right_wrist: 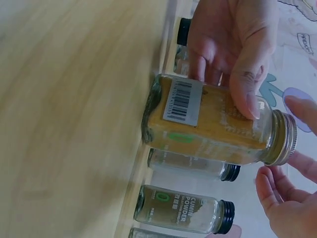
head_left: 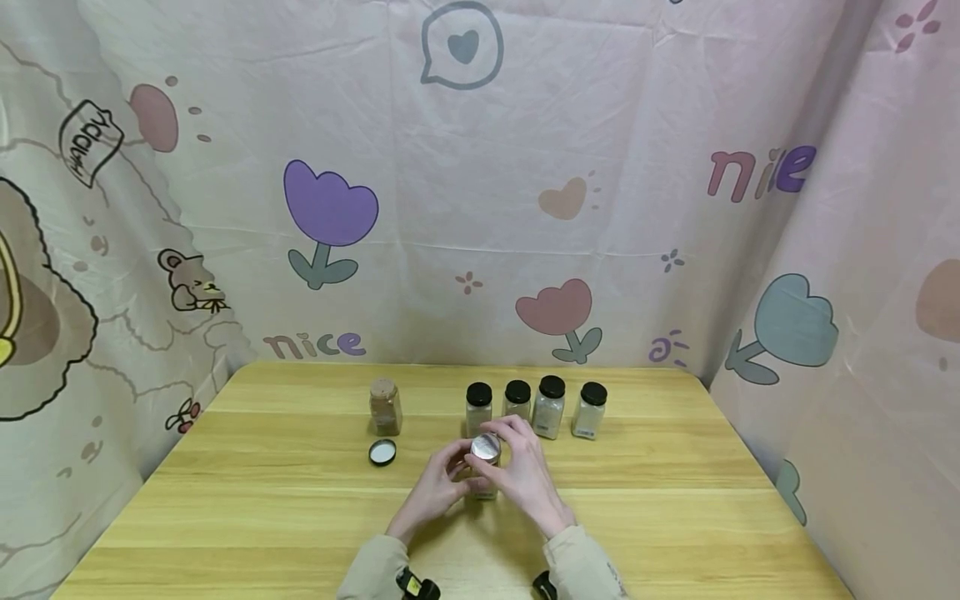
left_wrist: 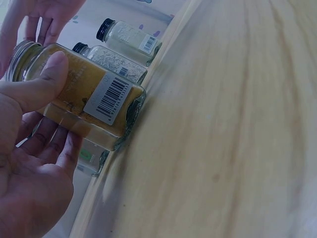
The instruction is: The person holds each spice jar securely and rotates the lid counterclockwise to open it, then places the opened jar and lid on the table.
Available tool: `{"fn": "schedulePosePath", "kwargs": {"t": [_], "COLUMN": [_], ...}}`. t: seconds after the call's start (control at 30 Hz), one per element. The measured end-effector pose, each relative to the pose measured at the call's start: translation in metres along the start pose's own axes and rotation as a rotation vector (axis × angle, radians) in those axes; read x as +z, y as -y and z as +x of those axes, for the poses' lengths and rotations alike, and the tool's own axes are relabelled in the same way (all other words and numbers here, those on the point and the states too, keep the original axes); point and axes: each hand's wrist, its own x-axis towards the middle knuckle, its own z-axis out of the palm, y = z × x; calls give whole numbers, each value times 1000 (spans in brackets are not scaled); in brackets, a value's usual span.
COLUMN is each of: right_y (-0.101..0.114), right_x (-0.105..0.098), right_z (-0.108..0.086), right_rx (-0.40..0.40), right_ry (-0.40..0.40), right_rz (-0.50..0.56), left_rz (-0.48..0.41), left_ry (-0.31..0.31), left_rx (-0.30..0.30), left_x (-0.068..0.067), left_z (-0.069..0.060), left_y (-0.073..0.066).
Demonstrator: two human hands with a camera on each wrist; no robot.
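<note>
A glass jar of orange-yellow powder [right_wrist: 213, 124] with a barcode label stands upright on the table, at the front of the jars. My left hand [head_left: 437, 490] grips its side, thumb across the glass in the left wrist view and fingers behind. My right hand [head_left: 527, 477] is at the top, thumb and forefinger on opposite sides of the silver lid [head_left: 486, 448]; its other fingers curve loosely past the rim. Behind the left hand stands an uncapped jar of brown powder [head_left: 386, 410], a black cap [head_left: 382, 452] lying inside-up before it.
Several black-capped glass jars stand in a loose row behind my hands, among them a cumin powder jar [right_wrist: 183, 209] and the rightmost jar [head_left: 589, 412]. The wooden table [head_left: 675, 500] ends at a printed cloth [head_left: 465, 150] hanging behind and along both sides.
</note>
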Motion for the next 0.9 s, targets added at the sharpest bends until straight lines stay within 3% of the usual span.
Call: {"fn": "schedulePosePath", "kwargs": {"t": [0.23,0.53,0.73,0.9], "right_y": [-2,-1,-1,-2], "right_x": [1,-2,0,1], "right_z": [0,0,-1,-1], "right_rx": [7,-37,-10,7], "right_ry": [-10,57,15,-8], "right_rz": [34,74,2,1], "left_rz": [-24,-6,-1,2], "left_ry": [-6,19,2,-8], "left_rx": [-25,31,2,-6], "left_x": [0,-1,0,1], "left_z": [0,0,0,0], "left_y": [-2,1,-1,-2]}}
